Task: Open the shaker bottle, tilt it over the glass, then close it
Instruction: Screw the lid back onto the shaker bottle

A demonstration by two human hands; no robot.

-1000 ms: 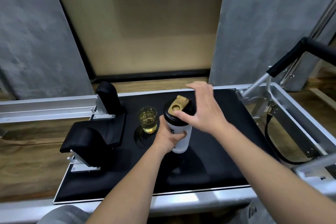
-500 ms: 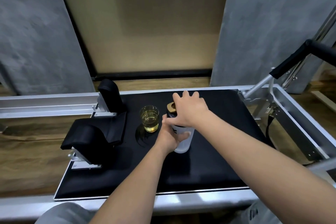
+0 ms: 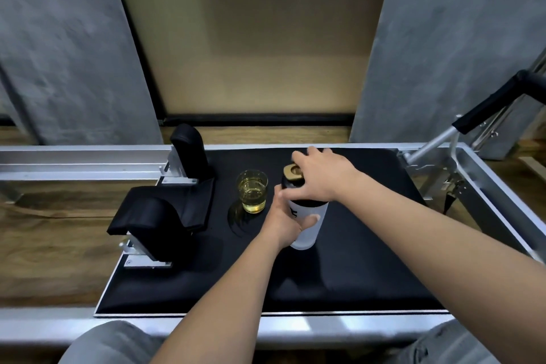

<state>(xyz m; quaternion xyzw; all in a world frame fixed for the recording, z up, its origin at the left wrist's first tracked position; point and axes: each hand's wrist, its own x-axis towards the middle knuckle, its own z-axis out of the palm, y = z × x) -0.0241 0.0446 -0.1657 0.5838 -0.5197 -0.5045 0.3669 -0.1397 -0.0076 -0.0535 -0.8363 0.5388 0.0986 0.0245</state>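
A: Where's the shaker bottle (image 3: 307, 224)?
B: Upright on the black pad (image 3: 354, 260), just right of the glass (image 3: 252, 190) of yellow liquid.
A: And the hands?
B: Left hand (image 3: 285, 223) wraps its body; right hand (image 3: 320, 176) grips the black lid (image 3: 291, 186), beside the gold flap (image 3: 292, 173).

Just one view here, a wide-angle head cam looking forward and down from the person's own spot, close over the black pad (image 3: 369, 260). Both forearms run in from the bottom edge, knees at the corners. The far wall (image 3: 251, 38) fills the top half.
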